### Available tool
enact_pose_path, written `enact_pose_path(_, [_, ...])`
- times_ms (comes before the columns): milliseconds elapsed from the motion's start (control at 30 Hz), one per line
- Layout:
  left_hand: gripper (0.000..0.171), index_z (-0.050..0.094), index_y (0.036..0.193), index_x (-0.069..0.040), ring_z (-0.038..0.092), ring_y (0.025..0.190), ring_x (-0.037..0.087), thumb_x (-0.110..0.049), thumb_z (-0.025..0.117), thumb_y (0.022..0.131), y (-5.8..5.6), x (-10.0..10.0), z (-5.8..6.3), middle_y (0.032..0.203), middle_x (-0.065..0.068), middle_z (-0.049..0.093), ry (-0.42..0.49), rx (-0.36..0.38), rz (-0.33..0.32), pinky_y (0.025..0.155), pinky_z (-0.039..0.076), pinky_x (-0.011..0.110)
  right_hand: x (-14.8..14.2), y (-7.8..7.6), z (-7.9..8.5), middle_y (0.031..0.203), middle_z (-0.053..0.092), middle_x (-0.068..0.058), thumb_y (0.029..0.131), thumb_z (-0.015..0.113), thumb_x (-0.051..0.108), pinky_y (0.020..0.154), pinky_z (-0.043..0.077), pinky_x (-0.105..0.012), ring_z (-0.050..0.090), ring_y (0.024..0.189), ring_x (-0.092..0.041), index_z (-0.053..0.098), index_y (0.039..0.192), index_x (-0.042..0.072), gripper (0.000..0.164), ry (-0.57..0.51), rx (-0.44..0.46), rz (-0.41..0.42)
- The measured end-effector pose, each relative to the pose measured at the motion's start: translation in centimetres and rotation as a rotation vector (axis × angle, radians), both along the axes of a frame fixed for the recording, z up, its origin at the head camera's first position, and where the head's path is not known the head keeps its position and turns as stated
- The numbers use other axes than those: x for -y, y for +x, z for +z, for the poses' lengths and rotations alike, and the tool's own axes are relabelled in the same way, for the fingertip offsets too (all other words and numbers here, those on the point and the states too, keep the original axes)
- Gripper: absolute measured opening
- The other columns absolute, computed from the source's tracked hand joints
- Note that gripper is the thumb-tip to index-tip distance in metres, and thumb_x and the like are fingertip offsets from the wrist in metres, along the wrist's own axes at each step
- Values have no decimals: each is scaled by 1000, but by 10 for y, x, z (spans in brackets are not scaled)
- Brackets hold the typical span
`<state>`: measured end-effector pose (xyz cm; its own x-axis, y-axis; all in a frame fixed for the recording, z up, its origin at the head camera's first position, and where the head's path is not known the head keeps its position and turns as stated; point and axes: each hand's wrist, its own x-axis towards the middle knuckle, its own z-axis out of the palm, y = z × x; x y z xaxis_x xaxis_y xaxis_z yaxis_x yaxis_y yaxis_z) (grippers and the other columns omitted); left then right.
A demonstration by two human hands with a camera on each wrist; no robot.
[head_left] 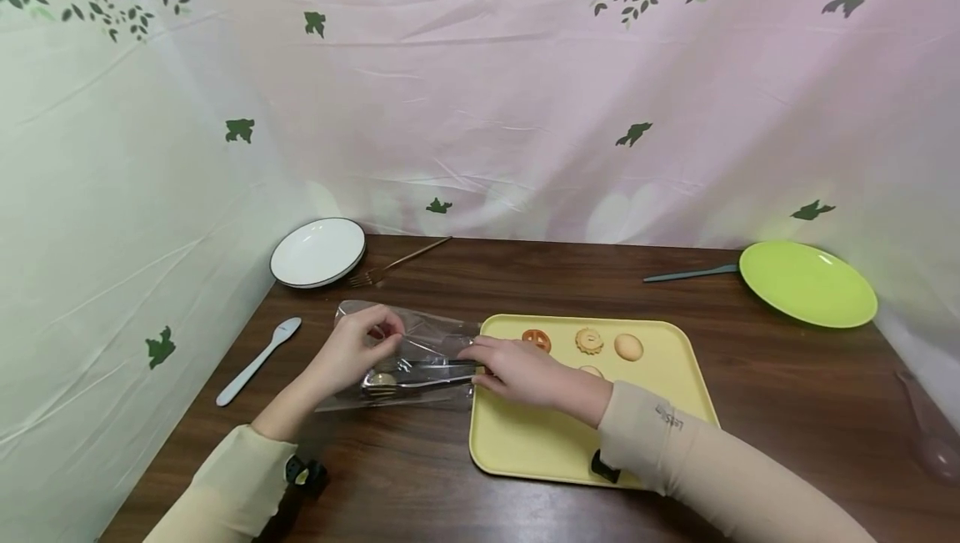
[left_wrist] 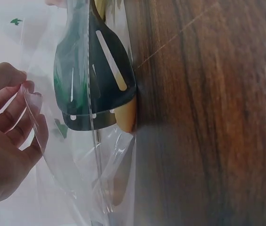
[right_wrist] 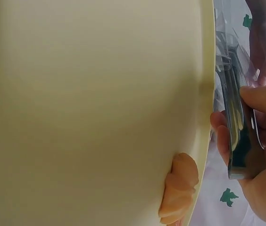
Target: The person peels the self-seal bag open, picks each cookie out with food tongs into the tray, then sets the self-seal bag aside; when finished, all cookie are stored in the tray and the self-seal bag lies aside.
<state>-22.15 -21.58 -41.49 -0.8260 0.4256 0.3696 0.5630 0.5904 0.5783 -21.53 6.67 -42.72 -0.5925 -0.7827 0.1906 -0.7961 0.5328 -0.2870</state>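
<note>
My left hand (head_left: 348, 351) pinches the edge of a clear plastic bag (head_left: 438, 328) lying on the table left of the yellow tray (head_left: 495, 443). In the left wrist view, thumb and fingertips hold the thin film (left_wrist: 60, 160) up. The right hand (head_left: 517, 369), over the tray's left edge, grips dark slotted tongs (right_wrist: 239, 122) by their handles. Their slotted ends (left_wrist: 95, 80) reach inside the bag. A tan cookie (left_wrist: 126, 115) shows at those ends; whether the tongs still clamp it I cannot tell. Several cookies (head_left: 628, 347) lie on the tray, one partly behind the right hand.
A white plate (head_left: 318, 251) and a gold fork (head_left: 408, 259) are at the back left, with a pale knife (head_left: 258, 362) at the left edge. At the back right lie a green plate (head_left: 810, 284) and a grey-blue utensil (head_left: 690, 274). A patterned cloth (head_left: 480, 109) hangs behind.
</note>
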Motion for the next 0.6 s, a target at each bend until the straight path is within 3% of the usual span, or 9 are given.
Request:
enact_pose_path(233, [11, 63, 86, -18, 60, 79, 6, -8, 66, 87, -1, 0, 0, 84, -4, 65, -1, 12, 6, 72, 54, 31, -6, 1, 2, 110, 61, 3, 93, 61, 24, 68, 50, -26, 56, 82, -6, 60, 123, 15, 32, -20, 19, -13])
enact_pose_path(433, [12, 63, 86, -20, 60, 80, 6, -9, 65, 88, -2, 0, -1, 85, -6, 64, -3, 24, 17, 72, 54, 30, -20, 3, 10, 102, 61, 6, 92, 61, 23, 65, 47, -24, 51, 72, -3, 60, 125, 17, 34, -21, -23, -53])
enact_pose_path(600, [10, 63, 87, -19, 60, 81, 6, -10, 64, 89, -1, 1, -1, 87, -2, 65, 4, 27, 18, 73, 54, 30, -40, 7, 14, 104, 61, 5, 93, 61, 23, 69, 50, -26, 54, 75, -3, 60, 123, 14, 32, -33, -22, -78])
